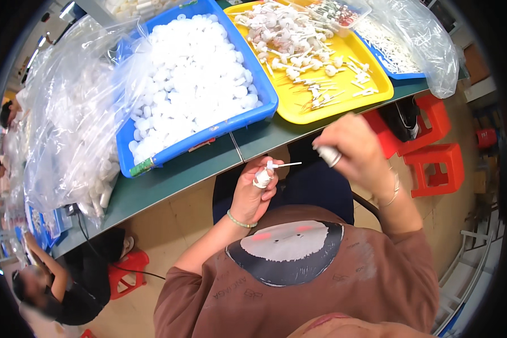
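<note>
My left hand (252,194) is closed in front of the table edge, pinching a small white plastic part with a thin stem (287,164) that points right. A white wrap (262,179) covers one of its digits. To the right and apart from it, my right hand (355,147) is raised near the yellow tray's front edge with its fingers curled together. It also has a white wrap (328,156) on a digit. Whatever its fingertips hold, if anything, is hidden. The yellow tray (298,117) contains similar white stemmed parts (290,42). Many round white caps (194,79) fill the blue tray (208,129).
Clear plastic bags (67,129) of white parts bulge at the left of the green table (169,183). Another blue tray (408,75) and a plastic bag (434,50) lie at the far right. Red stools (434,169) stand below. A person (56,281) works at the lower left.
</note>
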The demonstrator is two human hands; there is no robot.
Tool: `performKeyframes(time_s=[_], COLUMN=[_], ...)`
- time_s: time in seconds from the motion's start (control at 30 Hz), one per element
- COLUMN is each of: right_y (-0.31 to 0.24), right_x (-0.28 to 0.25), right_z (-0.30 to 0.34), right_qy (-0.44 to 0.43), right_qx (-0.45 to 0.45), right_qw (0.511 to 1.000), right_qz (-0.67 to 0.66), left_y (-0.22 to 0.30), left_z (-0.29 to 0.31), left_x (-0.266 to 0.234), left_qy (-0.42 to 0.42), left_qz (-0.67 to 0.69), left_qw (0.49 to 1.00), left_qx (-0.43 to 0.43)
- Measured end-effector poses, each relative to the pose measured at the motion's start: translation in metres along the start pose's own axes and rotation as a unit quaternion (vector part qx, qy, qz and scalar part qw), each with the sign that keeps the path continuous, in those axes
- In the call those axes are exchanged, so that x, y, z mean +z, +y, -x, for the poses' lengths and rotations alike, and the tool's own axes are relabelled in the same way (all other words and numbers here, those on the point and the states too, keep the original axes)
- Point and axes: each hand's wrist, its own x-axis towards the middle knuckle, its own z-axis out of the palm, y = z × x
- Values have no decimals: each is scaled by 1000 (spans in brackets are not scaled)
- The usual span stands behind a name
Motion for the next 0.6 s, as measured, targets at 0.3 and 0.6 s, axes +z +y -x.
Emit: performKeyframes(time_s=[0.3,0.6], right_y=[-11,-14], right_x=[45,46], right_z=[23,26], right_qy=[-4,-10], right_qx=[103,133], right_qw=[983,972], right_qz=[-150,-195], left_y=[0,1], left_z=[2,1], left_x=[-3,1], left_qy=[14,37], left_qz=[-37,-55], left_qw=[999,997], left_qx=[27,28])
